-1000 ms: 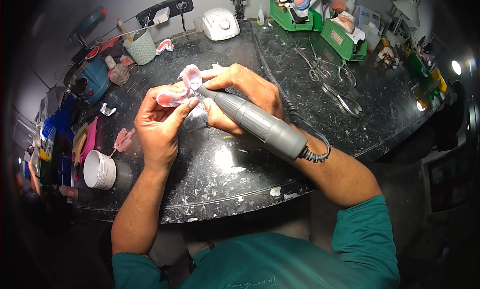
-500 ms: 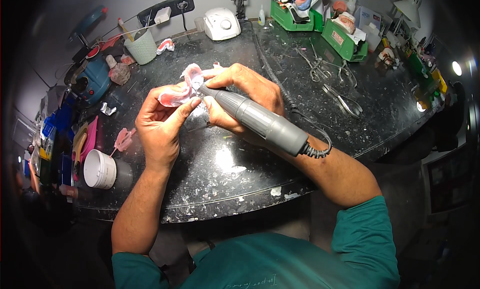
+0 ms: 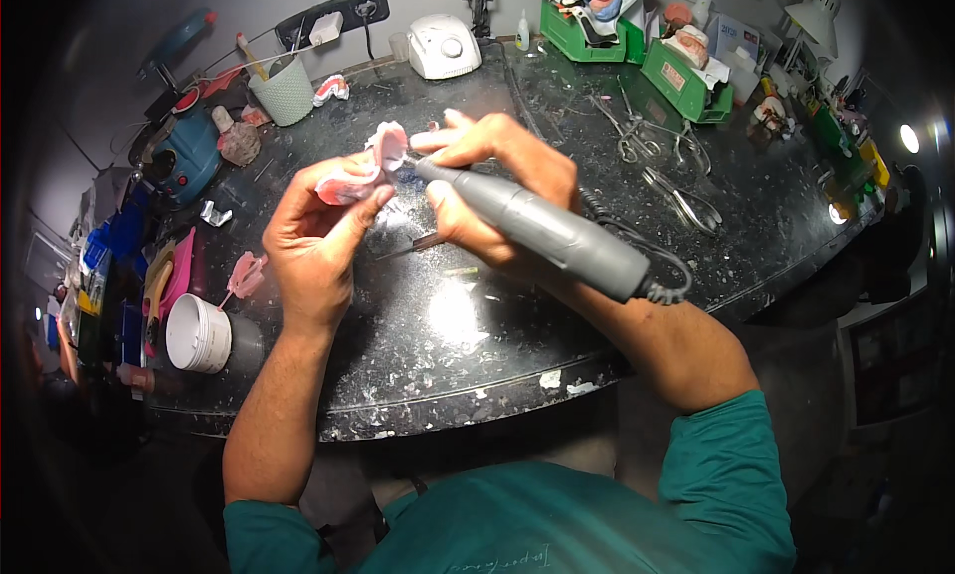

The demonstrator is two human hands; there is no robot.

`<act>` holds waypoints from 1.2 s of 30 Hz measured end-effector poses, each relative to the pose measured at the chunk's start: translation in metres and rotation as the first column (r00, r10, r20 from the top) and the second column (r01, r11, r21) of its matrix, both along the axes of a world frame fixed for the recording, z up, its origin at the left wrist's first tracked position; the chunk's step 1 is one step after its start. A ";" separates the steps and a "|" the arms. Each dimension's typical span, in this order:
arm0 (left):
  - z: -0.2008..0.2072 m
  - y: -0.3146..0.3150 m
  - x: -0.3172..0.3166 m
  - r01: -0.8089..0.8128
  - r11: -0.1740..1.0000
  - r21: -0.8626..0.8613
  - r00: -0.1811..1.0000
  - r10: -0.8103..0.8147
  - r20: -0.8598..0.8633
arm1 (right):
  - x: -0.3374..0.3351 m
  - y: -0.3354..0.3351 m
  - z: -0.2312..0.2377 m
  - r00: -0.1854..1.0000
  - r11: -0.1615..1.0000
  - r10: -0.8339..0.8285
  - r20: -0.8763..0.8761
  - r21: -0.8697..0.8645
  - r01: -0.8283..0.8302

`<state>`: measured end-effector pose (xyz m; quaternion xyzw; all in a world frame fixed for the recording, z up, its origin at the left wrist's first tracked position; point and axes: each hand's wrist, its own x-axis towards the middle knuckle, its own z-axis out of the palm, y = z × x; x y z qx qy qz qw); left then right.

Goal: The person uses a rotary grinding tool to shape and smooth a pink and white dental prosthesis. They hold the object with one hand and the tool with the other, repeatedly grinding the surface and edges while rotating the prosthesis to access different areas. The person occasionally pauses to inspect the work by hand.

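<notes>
Between the thumb and fingers of my left hand (image 3: 316, 226) is a pink, horseshoe-shaped denture base (image 3: 348, 185), dusted with white. Its raised end stands up toward the right. My right hand (image 3: 502, 181) is closed round a grey rotary handpiece (image 3: 547, 226), whose tip points left at the denture base. The tip lies very close to the raised end; whether the two touch I cannot tell. A coiled cord runs from the back of the handpiece. Beneath my hands, a thin dark tool (image 3: 426, 242) lies on the black bench (image 3: 398, 365).
At the back stands a white control box (image 3: 444, 49). Green bins (image 3: 682, 85) with dental models are at the back right, near metal pliers (image 3: 682, 200). To the left are a white tub (image 3: 197, 335), a blue machine (image 3: 186, 156) and a pale textured cup (image 3: 284, 93).
My right hand has drawn the handpiece slightly to the right, opening a wider space between my hands. The denture base has turned a little in my left hand, and the thin dark tool shows more.
</notes>
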<state>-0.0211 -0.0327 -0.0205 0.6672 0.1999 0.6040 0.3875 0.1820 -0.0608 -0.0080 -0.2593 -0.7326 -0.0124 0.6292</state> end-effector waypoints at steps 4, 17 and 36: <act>0.008 0.008 -0.009 -0.106 0.975 0.195 0.941 0.161 -0.296 | 0.015 0.001 0.006 0.990 0.996 -0.082 -0.117 -0.039 0.078; 0.006 0.011 -0.011 0.113 0.949 -0.295 0.987 -0.072 0.144 | 0.005 -0.002 0.006 1.000 0.997 0.018 0.012 0.071 -0.018; 0.007 -0.012 0.001 0.055 0.995 -0.085 0.992 -0.045 0.115 | -0.007 -0.013 0.005 0.998 0.998 0.057 0.015 0.017 -0.057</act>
